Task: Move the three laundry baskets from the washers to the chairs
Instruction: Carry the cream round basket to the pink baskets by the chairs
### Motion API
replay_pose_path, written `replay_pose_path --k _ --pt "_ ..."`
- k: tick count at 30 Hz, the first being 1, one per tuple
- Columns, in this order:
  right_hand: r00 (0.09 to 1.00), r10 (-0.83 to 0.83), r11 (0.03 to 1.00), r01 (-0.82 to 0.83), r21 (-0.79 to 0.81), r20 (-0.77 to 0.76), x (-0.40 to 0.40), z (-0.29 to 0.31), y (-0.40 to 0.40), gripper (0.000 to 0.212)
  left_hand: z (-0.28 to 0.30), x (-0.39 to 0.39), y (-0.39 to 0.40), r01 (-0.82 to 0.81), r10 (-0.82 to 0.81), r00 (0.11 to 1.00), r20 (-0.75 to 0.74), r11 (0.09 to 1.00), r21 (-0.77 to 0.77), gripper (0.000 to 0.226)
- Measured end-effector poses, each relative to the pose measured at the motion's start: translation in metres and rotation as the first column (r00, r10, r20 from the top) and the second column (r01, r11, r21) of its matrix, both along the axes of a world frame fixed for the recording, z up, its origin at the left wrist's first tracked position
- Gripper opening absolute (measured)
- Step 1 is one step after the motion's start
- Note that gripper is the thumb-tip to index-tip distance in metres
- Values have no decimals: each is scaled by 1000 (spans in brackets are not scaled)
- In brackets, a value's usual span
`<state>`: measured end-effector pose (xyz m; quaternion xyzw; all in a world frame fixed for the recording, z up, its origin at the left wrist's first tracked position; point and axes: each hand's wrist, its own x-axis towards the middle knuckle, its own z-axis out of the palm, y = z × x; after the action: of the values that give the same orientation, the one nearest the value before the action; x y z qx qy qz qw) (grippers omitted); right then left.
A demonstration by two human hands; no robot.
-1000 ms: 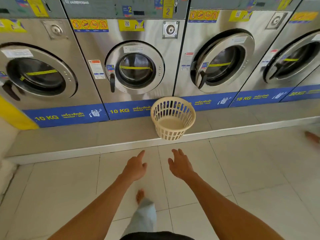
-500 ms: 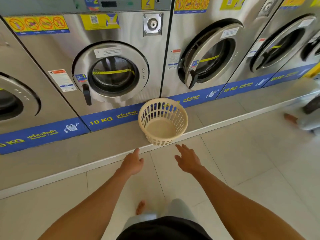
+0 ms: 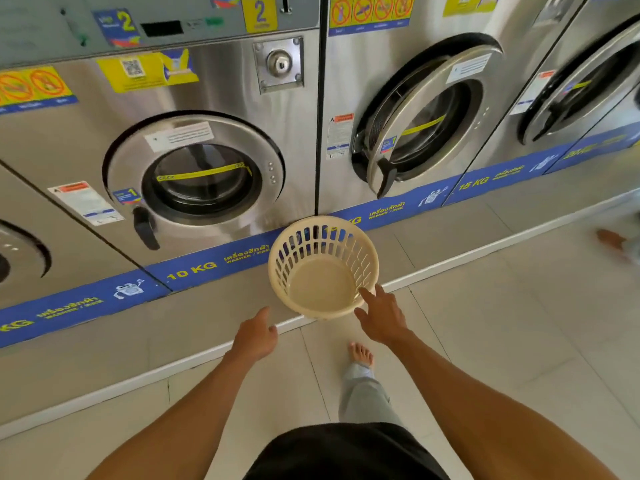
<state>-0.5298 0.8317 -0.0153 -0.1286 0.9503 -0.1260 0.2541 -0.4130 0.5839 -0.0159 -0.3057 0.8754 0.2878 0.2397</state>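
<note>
The laundry basket (image 3: pixel 322 268) sits just beyond both hands: right hand (image 3: pixel 382 318) spread open at its rim, left hand (image 3: pixel 255 336) open, empty, short of it.

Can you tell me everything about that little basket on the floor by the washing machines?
The basket is round, cream-coloured and looks like plastic, with slotted sides, a solid bottom and a smooth rim. It is empty. It sits upright on the grey step before the washers, near its white edge, between the shut 10 KG washer and one with its door ajar. The right hand reaches its near rim, fingertips at the edge; the left hand is close but apart.
</note>
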Motion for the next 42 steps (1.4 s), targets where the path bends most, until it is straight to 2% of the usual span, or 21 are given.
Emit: replay_pose_path --k 5,13,18,24,29,33,36,39,42 --pt "999 42 999 -42 -12 -7 -82 -9 11 55 -10 -67 14 -59 59 998 24 998 6 58" --pt "977 182 981 -188 43 112 -178 -36 26 57 -30 -125 38 -331 330 944 29 937 114 53" --pt "985 173 983 -174 51 26 -218 -61 12 49 -54 -151 35 -438 432 899 75 892 110 55" --pt "984 169 981 -173 86 49 -255 -150 0 52 -134 -189 16 -498 492 867 79 862 97 58" --pt "994 110 994 -110 19 -15 -278 -242 -17 59 -222 -205 -9 -633 630 771 89 774 4 78" --pt "997 -52 997 48 -61 -60 -289 -292 -28 63 -269 -209 -19 -619 620 780 78 784 -39 83" --pt "987 -122 986 109 -124 -108 -295 -308 -33 62 -285 -204 -18 -539 551 834 30 825 -170 85" --pt "993 -56 998 52 -43 -105 -307 -302 -33 55 -284 -196 -27 -486 502 863 62 857 -169 92" --pt "993 51 998 -47 37 -109 -312 -276 -32 56 -260 -187 -36 -487 509 852 119 856 -171 95"
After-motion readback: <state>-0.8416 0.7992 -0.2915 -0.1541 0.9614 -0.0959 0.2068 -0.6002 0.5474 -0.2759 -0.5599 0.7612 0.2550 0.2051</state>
